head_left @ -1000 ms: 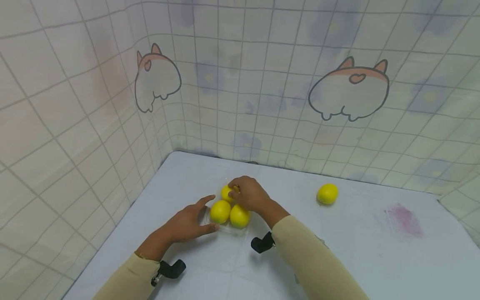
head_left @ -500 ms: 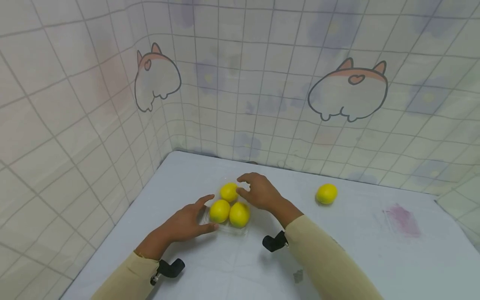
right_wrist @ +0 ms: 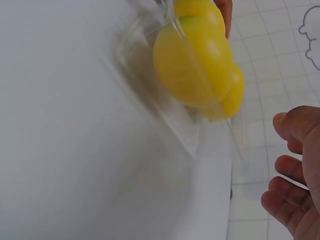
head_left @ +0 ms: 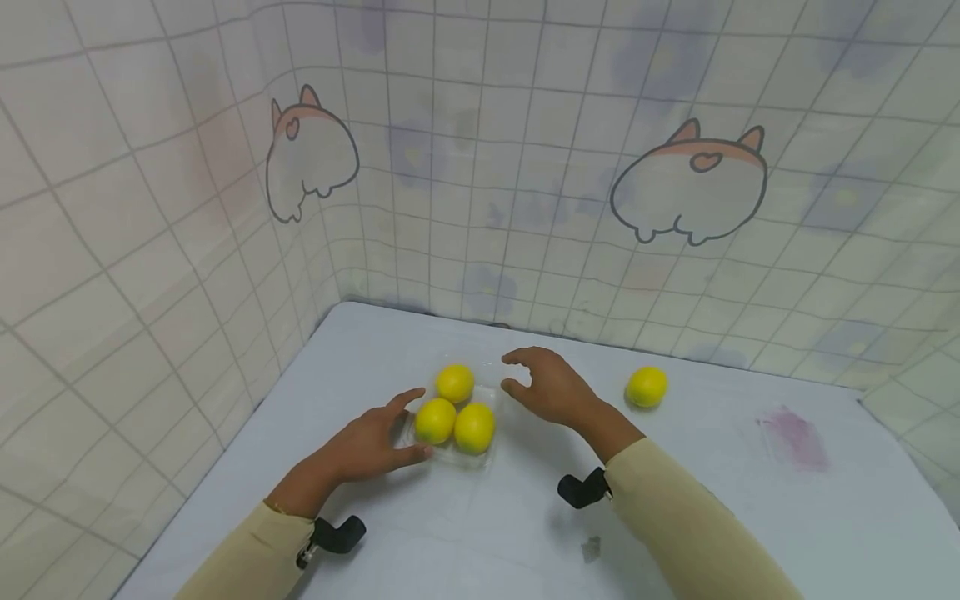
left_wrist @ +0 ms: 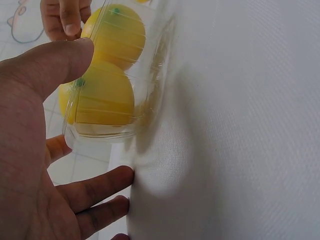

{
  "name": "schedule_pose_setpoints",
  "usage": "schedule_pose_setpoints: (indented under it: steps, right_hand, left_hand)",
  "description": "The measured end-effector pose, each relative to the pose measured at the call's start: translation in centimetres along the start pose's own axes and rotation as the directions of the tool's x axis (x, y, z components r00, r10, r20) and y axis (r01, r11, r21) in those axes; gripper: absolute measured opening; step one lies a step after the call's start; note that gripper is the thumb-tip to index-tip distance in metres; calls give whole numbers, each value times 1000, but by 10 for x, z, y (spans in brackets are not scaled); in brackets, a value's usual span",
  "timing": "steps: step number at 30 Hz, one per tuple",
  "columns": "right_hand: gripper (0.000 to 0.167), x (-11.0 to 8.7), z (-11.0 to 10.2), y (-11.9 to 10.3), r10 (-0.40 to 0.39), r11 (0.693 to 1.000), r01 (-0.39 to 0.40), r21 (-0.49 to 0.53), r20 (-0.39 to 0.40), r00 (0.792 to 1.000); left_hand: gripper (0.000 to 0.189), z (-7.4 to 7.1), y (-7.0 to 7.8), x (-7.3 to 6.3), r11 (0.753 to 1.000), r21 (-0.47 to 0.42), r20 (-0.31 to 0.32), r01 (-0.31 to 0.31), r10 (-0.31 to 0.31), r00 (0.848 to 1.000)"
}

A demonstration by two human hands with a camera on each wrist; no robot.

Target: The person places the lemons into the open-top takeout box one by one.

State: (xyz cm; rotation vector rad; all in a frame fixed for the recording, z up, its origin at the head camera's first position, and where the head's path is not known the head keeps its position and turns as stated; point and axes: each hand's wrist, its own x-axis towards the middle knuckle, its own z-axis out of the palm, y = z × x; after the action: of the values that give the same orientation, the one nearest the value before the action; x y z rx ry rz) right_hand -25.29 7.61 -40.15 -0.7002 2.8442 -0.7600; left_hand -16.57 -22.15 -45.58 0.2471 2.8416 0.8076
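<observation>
A clear plastic container (head_left: 450,457) on the table holds three yellow lemons, one at the back (head_left: 455,383), one at the left (head_left: 436,421) and one at the right (head_left: 475,428). My left hand (head_left: 371,442) is at the container's left side, thumb and fingers spread apart. In the left wrist view its thumb (left_wrist: 70,62) lies at the clear rim. To the right of the container, my right hand (head_left: 551,387) is in the air, its fingers loosely bent and nothing in them. A fourth lemon (head_left: 647,387) lies alone on the table, farther right.
The table has a white cover (head_left: 480,542). A pinkish patch (head_left: 795,437) marks its right part, and a small grey patch (head_left: 591,548) shows near the front. Tile-patterned curtains (head_left: 510,167) with animal drawings stand behind and to the left.
My right hand has drawn away from the back lemon, out of the container and toward the right. The left hand has stayed at the container's left side.
</observation>
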Motion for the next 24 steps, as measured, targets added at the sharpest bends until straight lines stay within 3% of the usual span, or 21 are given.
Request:
schedule_pose_setpoints:
  steps: [24]
  right_hand:
    - [50, -45, -27, 76, 55, 997, -60, -39, -127, 990]
  left_hand:
    - [96, -1, 3, 0, 1000, -5, 18, 18, -18, 1000]
